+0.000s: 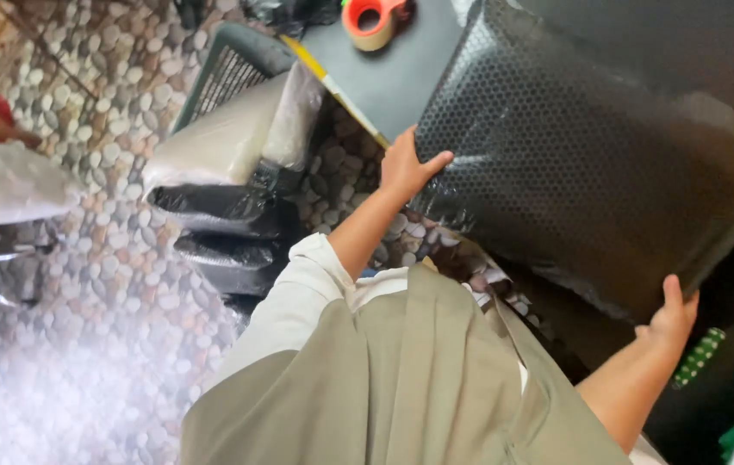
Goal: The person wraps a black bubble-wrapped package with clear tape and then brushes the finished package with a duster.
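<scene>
Left hand [408, 168] and right hand [670, 317] fingers grip black bubble-wrap parcel [582, 155] by opposite edges; slick wrap could slip from fingertips

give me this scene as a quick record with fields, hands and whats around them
left hand: grips one edge of the black bubble-wrapped parcel
right hand: holds the parcel's opposite corner
parcel: large, flat, black, held over the dark table
tape dispenser: orange, on the table
basket: green, with a white wrapped bundle leaning in it
black wrapped bundles: stacked beside the basket
floor: pebble pattern
</scene>
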